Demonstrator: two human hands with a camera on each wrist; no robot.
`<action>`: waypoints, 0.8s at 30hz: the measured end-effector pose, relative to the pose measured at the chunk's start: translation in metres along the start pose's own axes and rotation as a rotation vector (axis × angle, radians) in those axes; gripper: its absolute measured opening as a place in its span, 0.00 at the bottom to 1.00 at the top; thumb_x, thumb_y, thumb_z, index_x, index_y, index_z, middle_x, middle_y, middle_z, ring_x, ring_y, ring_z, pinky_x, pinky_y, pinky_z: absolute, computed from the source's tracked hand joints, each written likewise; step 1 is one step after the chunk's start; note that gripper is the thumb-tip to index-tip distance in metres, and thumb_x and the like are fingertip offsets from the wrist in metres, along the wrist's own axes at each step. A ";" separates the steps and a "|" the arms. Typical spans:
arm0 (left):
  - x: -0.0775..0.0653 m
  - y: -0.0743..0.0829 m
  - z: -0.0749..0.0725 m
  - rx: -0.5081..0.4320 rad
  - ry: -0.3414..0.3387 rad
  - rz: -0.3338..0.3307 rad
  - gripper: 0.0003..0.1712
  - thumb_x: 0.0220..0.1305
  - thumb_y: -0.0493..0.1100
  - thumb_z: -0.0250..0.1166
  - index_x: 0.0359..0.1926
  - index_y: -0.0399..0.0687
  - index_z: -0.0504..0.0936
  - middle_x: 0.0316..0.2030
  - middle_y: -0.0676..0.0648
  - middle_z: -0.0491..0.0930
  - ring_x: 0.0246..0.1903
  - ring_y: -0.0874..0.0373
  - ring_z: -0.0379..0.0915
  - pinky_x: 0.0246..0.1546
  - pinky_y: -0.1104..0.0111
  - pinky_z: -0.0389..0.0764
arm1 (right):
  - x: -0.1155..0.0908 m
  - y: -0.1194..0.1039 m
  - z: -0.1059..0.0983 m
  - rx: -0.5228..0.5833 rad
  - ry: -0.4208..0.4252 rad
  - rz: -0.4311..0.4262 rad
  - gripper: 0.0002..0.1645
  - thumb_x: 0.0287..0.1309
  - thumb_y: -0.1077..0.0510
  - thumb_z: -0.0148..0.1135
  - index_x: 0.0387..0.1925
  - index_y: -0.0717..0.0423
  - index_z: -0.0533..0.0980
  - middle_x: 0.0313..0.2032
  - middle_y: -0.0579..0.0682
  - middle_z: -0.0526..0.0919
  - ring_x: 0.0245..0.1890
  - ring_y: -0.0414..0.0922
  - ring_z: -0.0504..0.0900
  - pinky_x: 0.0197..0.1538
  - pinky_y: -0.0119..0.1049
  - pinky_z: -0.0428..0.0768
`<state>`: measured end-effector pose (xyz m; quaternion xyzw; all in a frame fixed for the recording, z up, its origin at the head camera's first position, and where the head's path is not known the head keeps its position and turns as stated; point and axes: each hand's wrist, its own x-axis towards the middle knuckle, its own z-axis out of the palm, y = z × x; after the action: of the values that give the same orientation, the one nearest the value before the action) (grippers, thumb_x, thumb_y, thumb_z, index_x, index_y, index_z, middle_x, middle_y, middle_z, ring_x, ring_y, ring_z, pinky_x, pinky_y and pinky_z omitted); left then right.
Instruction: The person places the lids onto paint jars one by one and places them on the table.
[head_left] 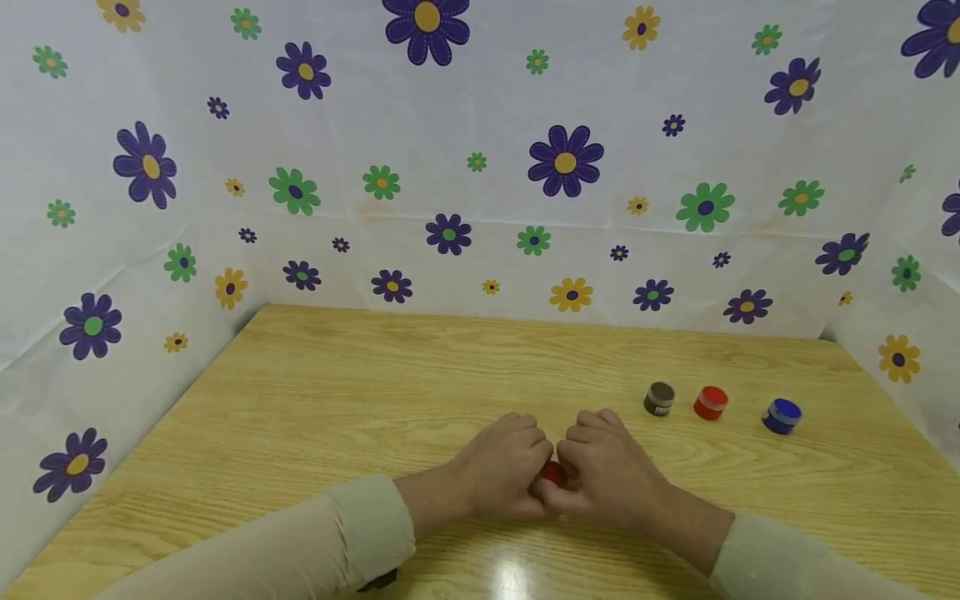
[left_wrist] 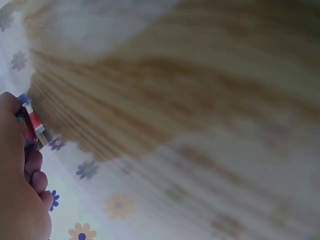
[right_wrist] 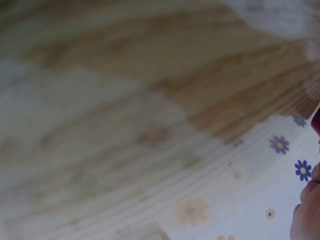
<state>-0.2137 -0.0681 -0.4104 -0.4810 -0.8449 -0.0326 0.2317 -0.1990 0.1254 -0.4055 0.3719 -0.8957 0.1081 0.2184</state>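
Close together over the front middle of the table, my left hand (head_left: 504, 468) and right hand (head_left: 611, 471) both grip a small red paint jar (head_left: 553, 474). Curled fingers and thumbs cover most of it, so only a red patch shows between them. In the left wrist view, the left hand (left_wrist: 20, 185) holds the jar (left_wrist: 28, 131) at the left edge of the picture. At the far right edge of the right wrist view, part of the right hand (right_wrist: 307, 215) shows beside a dark red bit of the jar (right_wrist: 316, 121).
Beyond the right hand stand a brown jar (head_left: 659, 399), another red jar (head_left: 710, 403) and a blue jar (head_left: 782, 416) in a loose row. A dark object (head_left: 378, 581) peeks out below the left sleeve. Flowered white cloth (head_left: 465, 183) walls in the wooden table (head_left: 337, 375).
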 end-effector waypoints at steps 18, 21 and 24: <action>0.001 -0.003 -0.001 0.011 0.135 -0.065 0.19 0.45 0.58 0.73 0.27 0.50 0.79 0.25 0.56 0.76 0.26 0.63 0.64 0.31 0.76 0.65 | 0.000 0.002 -0.001 0.005 0.062 -0.004 0.16 0.48 0.43 0.66 0.34 0.46 0.75 0.27 0.37 0.72 0.31 0.35 0.64 0.39 0.32 0.65; 0.001 -0.003 -0.002 0.018 0.136 -0.062 0.19 0.45 0.58 0.73 0.25 0.51 0.78 0.24 0.57 0.75 0.25 0.64 0.62 0.30 0.76 0.63 | 0.000 0.002 -0.001 0.002 0.063 0.003 0.15 0.48 0.42 0.66 0.31 0.45 0.74 0.27 0.37 0.73 0.31 0.35 0.64 0.39 0.32 0.64; 0.001 -0.003 -0.001 0.028 0.139 -0.055 0.19 0.44 0.58 0.73 0.23 0.51 0.77 0.22 0.57 0.73 0.24 0.64 0.60 0.29 0.76 0.62 | 0.000 0.001 0.000 -0.002 0.065 0.012 0.15 0.48 0.42 0.67 0.28 0.44 0.72 0.26 0.37 0.73 0.29 0.35 0.64 0.39 0.32 0.64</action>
<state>-0.2166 -0.0693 -0.4089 -0.4510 -0.8399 -0.0606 0.2956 -0.1997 0.1261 -0.4050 0.3625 -0.8905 0.1208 0.2469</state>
